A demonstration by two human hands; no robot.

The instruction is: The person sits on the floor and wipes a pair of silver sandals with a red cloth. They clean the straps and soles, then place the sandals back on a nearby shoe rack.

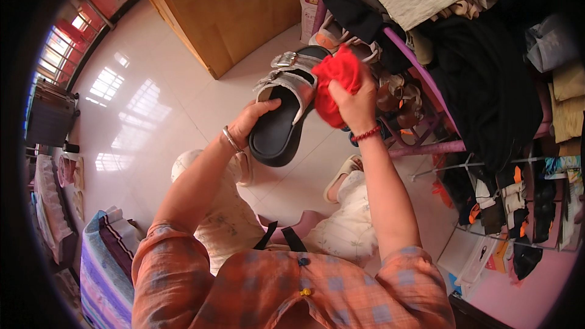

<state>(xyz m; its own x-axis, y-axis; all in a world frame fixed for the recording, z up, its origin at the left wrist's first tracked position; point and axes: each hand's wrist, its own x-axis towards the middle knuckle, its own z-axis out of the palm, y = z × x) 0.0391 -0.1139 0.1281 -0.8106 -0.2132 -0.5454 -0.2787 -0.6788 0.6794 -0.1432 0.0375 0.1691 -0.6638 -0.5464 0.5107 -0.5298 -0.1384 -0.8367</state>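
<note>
A thick-soled black slide sandal [279,121] with silvery buckled straps is held up over the floor, its heel end towards me. My left hand [250,121] grips its left edge, the thumb lying on the footbed. My right hand [354,98] clutches a bunched red cloth [337,80], which is at the right side of the sandal's straps. Whether the cloth touches the strap is hard to tell. Part of the sandal's toe end is hidden behind the cloth.
A wooden door [233,4] stands ahead. To the right, clothes hang over a purple rack [422,77] with several shoes [402,100] beneath. Socks hang from a wire rack [507,201] at lower right. A striped cloth [103,256] lies at lower left, above tiled floor [151,119].
</note>
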